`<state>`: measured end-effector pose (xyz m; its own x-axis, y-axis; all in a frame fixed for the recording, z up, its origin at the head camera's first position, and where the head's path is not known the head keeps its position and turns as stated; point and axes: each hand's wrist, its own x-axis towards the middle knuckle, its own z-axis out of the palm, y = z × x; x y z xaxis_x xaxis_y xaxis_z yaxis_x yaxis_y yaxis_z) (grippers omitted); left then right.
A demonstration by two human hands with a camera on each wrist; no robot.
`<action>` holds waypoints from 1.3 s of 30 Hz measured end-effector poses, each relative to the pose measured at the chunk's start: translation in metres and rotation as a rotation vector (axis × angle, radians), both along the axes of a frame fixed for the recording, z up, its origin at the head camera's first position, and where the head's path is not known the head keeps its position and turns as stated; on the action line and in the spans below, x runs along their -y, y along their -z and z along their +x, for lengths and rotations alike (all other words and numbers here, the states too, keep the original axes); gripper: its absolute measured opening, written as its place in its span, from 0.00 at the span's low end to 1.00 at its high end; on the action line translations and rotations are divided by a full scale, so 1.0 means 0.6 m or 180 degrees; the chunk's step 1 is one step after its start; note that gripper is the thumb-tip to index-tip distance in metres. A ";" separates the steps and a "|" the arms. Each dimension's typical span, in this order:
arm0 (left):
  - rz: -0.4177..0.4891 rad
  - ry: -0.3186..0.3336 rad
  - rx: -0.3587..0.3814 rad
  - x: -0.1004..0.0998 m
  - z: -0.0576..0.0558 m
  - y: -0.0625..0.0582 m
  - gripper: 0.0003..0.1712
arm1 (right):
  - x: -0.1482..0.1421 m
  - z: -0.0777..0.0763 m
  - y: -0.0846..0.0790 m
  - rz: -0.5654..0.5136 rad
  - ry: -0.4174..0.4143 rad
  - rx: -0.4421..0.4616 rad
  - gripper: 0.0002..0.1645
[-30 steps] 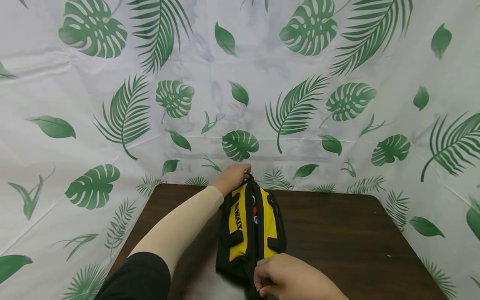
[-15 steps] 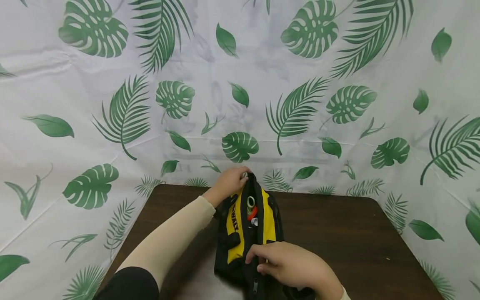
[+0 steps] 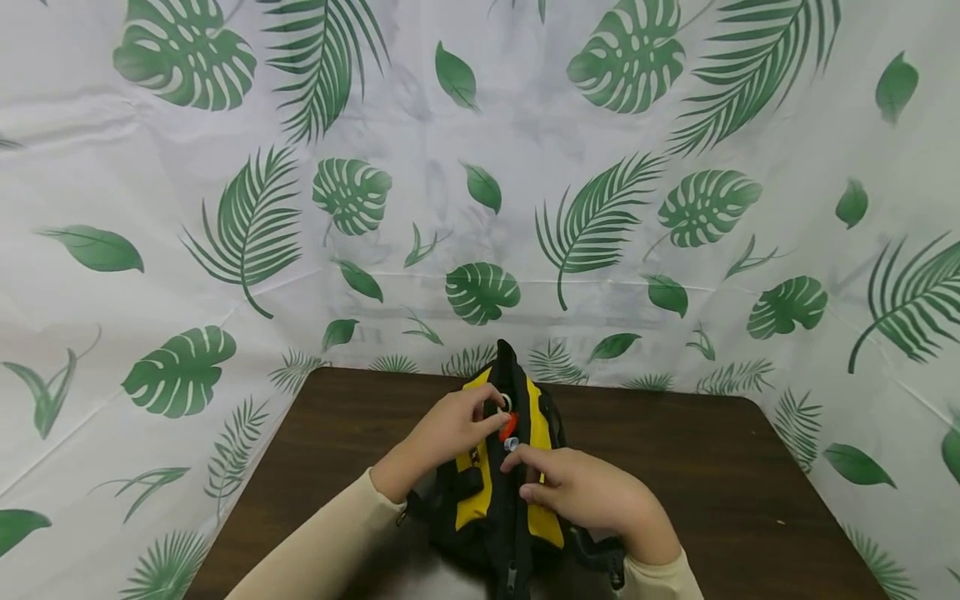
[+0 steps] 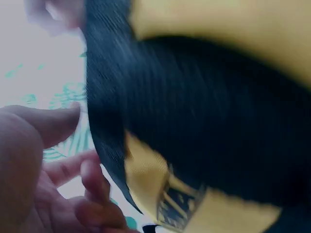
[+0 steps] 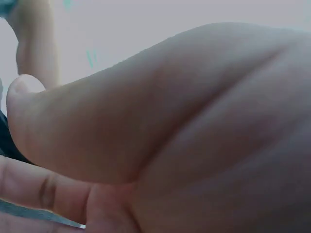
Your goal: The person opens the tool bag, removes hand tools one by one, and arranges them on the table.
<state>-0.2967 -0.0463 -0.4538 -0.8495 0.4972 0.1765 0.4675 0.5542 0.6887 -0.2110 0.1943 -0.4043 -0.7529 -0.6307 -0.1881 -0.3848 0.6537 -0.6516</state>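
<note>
A black-and-yellow zippered tool bag [image 3: 540,421] stands in the middle of the table, its long top opening parted. Inside show an orange item [image 3: 508,426], a pale ring [image 3: 506,403] and a small clear-white piece [image 3: 512,444]. My left hand [image 3: 450,425] hovers over the left edge of the opening, thumb and fingers apart. In the left wrist view, the bag's side [image 4: 218,121] fills the right, beside loosely bent fingers [image 4: 95,179]. Over the right edge is my right hand [image 3: 585,487], fingers loosely bent with nothing between them. The zipper pull [image 3: 512,577] hangs at the near end.
The dark wooden table [image 3: 675,467] spreads out on both sides of the bag. Behind it hangs a white leaf-print cloth [image 3: 420,250]. Dark straps with cameras [image 3: 600,554] sit at my wrists.
My left hand has let go of the bag's far end and come nearer, over the opening. My right hand has moved from the near end up along the bag. The opening has spread, showing the contents.
</note>
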 end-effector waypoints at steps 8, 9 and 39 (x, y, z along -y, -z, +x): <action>-0.0085 -0.0451 0.0391 0.027 0.055 -0.008 0.20 | 0.005 -0.023 0.012 0.0064 0.0543 -0.0087 0.23; -0.0118 -0.0519 0.0417 0.034 0.058 -0.010 0.19 | 0.003 -0.025 0.016 0.0067 0.0601 -0.0098 0.23; -0.0605 -0.0918 0.0638 0.131 0.056 -0.029 0.42 | -0.104 -0.046 0.016 0.0363 0.1892 0.0059 0.28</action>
